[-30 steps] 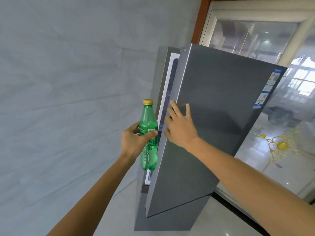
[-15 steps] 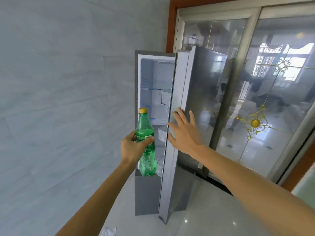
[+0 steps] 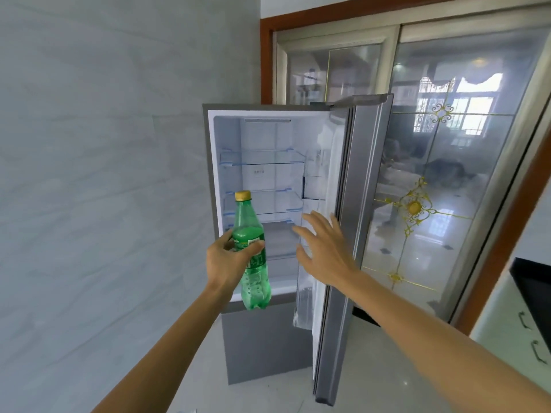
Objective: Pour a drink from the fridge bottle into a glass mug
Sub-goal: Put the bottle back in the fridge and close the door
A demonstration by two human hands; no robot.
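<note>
The green plastic bottle (image 3: 257, 281) is held upright in the air in front of the open fridge (image 3: 268, 138), at the height of the lower shelves, and its yellow cap (image 3: 243, 195) is on. The bottle is gripped around its labelled middle by the left hand (image 3: 228, 260): the thumb is laid across the front of the label and the other fingers are curled around the far side, so the neck above and the rounded bottom below are left free. Just to the right of the bottle, the right hand (image 3: 325, 251) is raised with its palm turned toward the fridge. Its fingers (image 3: 313, 222) are straight and spread apart, and nothing is held in it. The hand is seen close to the inner side of the fridge door (image 3: 366, 204), but whether the door is touched cannot be told. The door is swung wide open to the right and is seen almost edge-on. Inside the white compartment, glass shelves (image 3: 262, 158) with blue clips are seen. Under it, the grey lower compartment (image 3: 262, 344) is closed. A pale marbled wall (image 3: 104, 174) is on the left. Behind the fridge door, a sliding glass door (image 3: 447, 162) with a gold ornament (image 3: 414, 208) is set in a brown wooden frame (image 3: 265, 61). The fridge is placed on a glossy light floor (image 3: 372, 368).
</note>
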